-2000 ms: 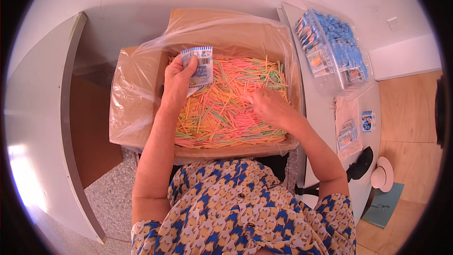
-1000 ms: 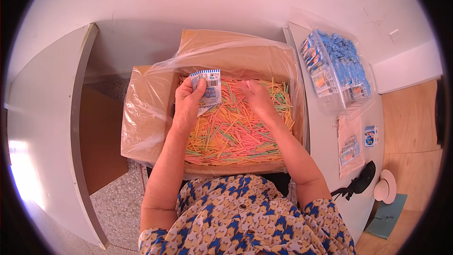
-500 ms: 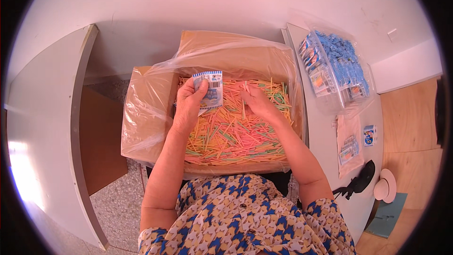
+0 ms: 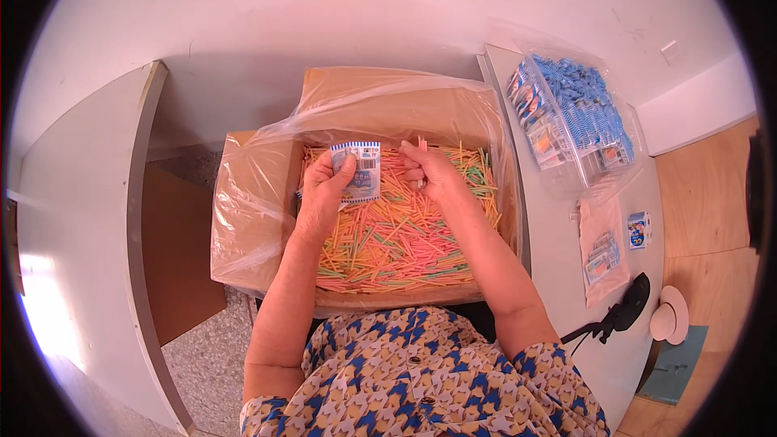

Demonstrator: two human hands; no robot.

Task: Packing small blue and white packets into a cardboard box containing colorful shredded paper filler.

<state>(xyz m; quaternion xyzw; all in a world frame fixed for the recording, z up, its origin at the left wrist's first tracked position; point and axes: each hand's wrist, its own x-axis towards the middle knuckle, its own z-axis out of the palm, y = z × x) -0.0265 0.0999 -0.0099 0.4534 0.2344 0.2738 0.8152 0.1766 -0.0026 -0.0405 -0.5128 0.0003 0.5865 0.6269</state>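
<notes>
My left hand is closed on a small clear packet with blue-and-white striped edges, the thumb lying across its front. Beside it on the right, my right hand has its fingers curled round a few thin pale sticks, whose ends poke out above and below the fingers. Both hands are over an open cardboard box lined with clear plastic. A thick layer of thin pastel sticks in pink, yellow, orange and green fills the box.
On a grey table to the right stands a clear plastic bin heaped with blue-and-white packets. Nearer lie a pink cloth with several packets, a small blue box and a black object. A grey panel rises at left.
My right hand has turned and its fingers have curled in more round the sticks. The packet stays in my left hand. The whole view has shifted slightly.
</notes>
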